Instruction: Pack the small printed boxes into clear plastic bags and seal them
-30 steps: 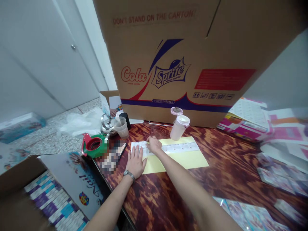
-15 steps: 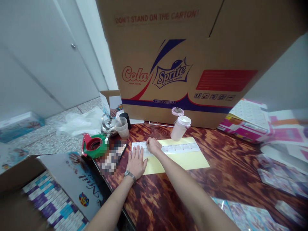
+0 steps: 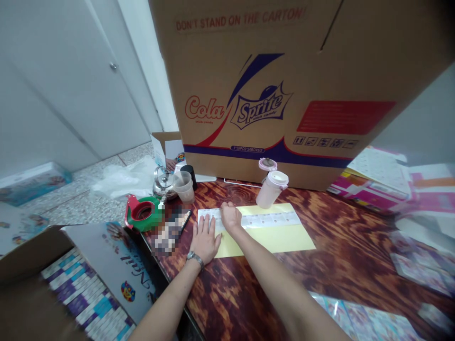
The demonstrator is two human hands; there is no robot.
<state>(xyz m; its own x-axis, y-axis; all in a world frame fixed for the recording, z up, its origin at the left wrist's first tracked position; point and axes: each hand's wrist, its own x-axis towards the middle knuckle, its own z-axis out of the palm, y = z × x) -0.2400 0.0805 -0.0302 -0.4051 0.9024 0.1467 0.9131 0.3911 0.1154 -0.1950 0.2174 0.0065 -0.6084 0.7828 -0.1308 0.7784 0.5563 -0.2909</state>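
Observation:
A yellow sheet lies on the table, with a whitish printed strip along its upper half. My left hand rests flat over the left end of the sheet, fingers stretched and apart, a watch on the wrist. Just right of it, my right hand is curled closed against the printed strip. Whatever its fingers may hold is hidden. A pale pink bottle with its lid flipped back stands at the sheet's far edge.
Behind the table rises a large cardboard carton. Left of my hands are a green and red tape dispenser, plastic cups and a metal kettle. An open box holds small packs. Clear-wrapped packs lie at lower right.
The view has shifted slightly, so the scene sits a little further right. Both hands keep nearly the same places on the sheet, the right one still curled.

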